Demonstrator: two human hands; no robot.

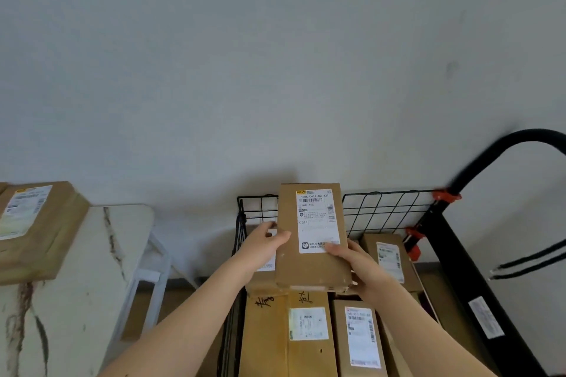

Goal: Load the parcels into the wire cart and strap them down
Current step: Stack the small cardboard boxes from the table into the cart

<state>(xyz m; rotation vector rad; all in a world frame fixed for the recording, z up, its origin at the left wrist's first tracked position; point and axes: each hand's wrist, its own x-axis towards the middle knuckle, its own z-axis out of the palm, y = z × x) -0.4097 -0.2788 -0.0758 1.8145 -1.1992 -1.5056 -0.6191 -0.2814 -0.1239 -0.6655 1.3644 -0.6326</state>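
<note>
A brown cardboard parcel (pixel 309 266) with a white shipping label is held above the black wire cart (pixel 389 211). My left hand (pixel 263 246) grips its left edge, thumb on top. My right hand (pixel 356 260) grips its right lower edge, thumb on the label. Inside the cart lie several other labelled parcels: a large one (pixel 275 337) at the front left, a narrower one (pixel 358 337) beside it and one (pixel 389 257) at the back right. A further parcel (pixel 36 229) sits on the white table to the left.
The marble-patterned white table (pixel 92 269) stands left of the cart, with a gap between them. The cart's black handle bar (pixel 496 153) rises at the right, fixed with red clips (pixel 445 195). Black elastic cords (pixel 526 266) hang off the handle side. A plain wall is behind.
</note>
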